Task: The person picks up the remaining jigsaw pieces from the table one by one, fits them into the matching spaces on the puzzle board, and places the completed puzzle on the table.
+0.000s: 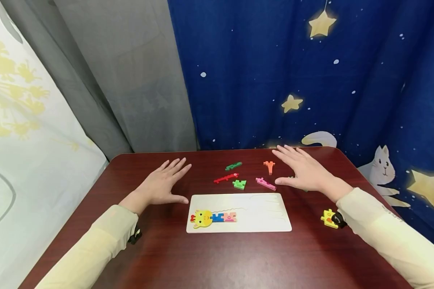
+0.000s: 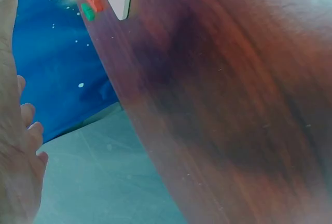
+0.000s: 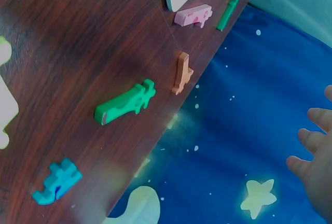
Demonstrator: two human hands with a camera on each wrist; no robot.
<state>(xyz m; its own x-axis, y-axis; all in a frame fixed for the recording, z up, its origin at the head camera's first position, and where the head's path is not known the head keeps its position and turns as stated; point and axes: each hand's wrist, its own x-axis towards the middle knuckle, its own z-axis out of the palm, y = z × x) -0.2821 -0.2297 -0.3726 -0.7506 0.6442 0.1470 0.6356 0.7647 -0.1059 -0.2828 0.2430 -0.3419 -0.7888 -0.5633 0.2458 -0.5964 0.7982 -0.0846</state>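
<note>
the left hand [image 1: 166,184] is wide, fingers straight and fanned, holding nothing; its thumb tip is just outside the far left corner of the white board [image 1: 253,226]. the right hand [image 1: 307,170] holds nothing either, its thumb well away from the straight fingers. on the board's left part sit a yellow giraffe head [image 1: 202,219], a blue piece [image 1: 218,217] and a pale pink piece [image 1: 230,217] in a row, apart from all the fingers. beyond the board, between the hands, lie a dark green piece [image 1: 233,165], a red piece [image 1: 226,178], a light green piece [image 1: 239,184], a bright pink piece [image 1: 265,184] just beside the right thumb tip, and an orange piece [image 1: 269,167] near the right fingertips. the right wrist view also shows a long green piece [image 3: 124,102] and a blue-green piece [image 3: 57,181]. a yellow piece [image 1: 328,218] lies by the right wrist (a black strap [image 1: 339,220] partly covers it). whether either hand touches the table [image 1: 238,257], i cannot tell.
</note>
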